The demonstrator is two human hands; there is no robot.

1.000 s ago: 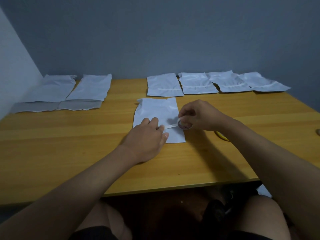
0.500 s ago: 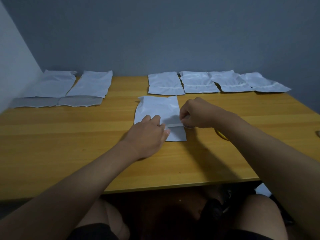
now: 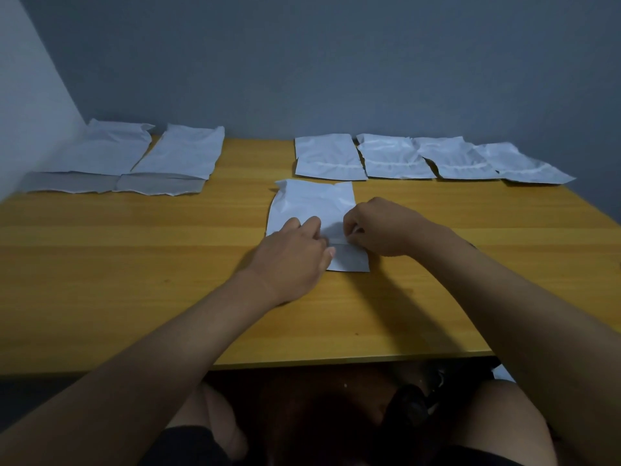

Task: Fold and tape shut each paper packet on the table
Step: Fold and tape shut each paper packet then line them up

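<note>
The left hand (image 3: 292, 253) presses flat, fingers straight, on a white folded paper packet (image 3: 314, 210) lying mid-way across the yellow wooden desk (image 3: 134, 264). The right hand (image 3: 379, 227) has a narrow, curled grip at the packet's fold; what it pinches I cannot tell. Beyond the packet, four folded white packets (image 3: 396, 158) line the desk's far edge.

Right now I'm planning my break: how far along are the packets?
Four packets in the far right row look folded, with a strip across each. The middle packet is in hand: left hand presses it, right hand works at its fold. Two packets at far left lie with flaps open, left to do.
</note>
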